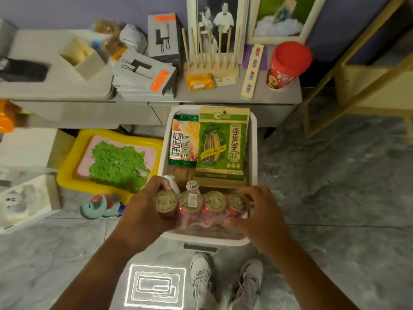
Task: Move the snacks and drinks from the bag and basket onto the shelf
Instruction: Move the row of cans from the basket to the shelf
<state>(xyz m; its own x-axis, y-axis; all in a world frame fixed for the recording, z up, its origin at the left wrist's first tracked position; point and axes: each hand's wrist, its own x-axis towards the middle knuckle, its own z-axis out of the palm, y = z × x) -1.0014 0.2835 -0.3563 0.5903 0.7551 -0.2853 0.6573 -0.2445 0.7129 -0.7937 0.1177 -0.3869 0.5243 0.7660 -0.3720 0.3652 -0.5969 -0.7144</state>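
Observation:
A white basket (253,153) stands on the floor below the grey shelf (201,95). Both hands hold a shrink-wrapped row of small red drink bottles (202,208) over the basket's near end. My left hand (145,211) grips the pack's left end and my right hand (257,213) grips its right end. Deeper in the basket lie a green sunflower-seed bag (222,144), an orange snack packet (184,139) and two loose white bottles (193,186). On the shelf sit an orange snack pack (200,81) and a red-lidded tub (287,66).
The shelf also carries grey knife boxes (143,74), a wooden rack (211,68), framed pictures (218,25) and a long flat box (252,72). A yellow tray with green sand (111,162) and a toy (100,206) lie left of the basket. My shoes (223,280) stand near it.

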